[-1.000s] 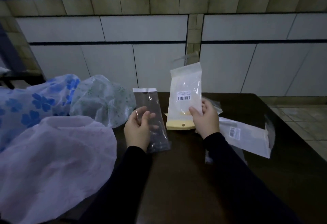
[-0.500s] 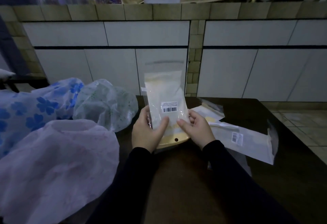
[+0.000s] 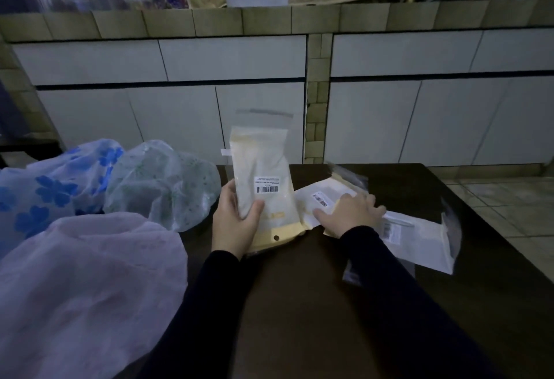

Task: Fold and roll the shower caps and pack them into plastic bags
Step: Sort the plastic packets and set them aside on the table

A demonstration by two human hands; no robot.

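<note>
**Packed bag in the left hand, right hand on the pile**

A dark table stands before a wall of pale tiled panels, and the light is dim. At the far left lie the loose shower caps: one with blue flowers, one lilac nearest to the camera, and beside them a clear cap with small green print. All three are still puffed up and not folded.

Next comes the left hand. It holds a filled plastic bag upright, with the thumb across the front and the fingers curled behind. The bag is pale and cream, has a barcode label, a yellowish card end with a hole, and its flap at the top is open, not yet sealed.

To the right, the right hand rests with spread, nearly straight fingers on flat bags with barcodes; it grips nothing that I can see. More bags lie further right.

I judge that one pack is almost finished. The next move probably asks to close the flap or lay this bag on the pile, then to fold a loose cap
</note>
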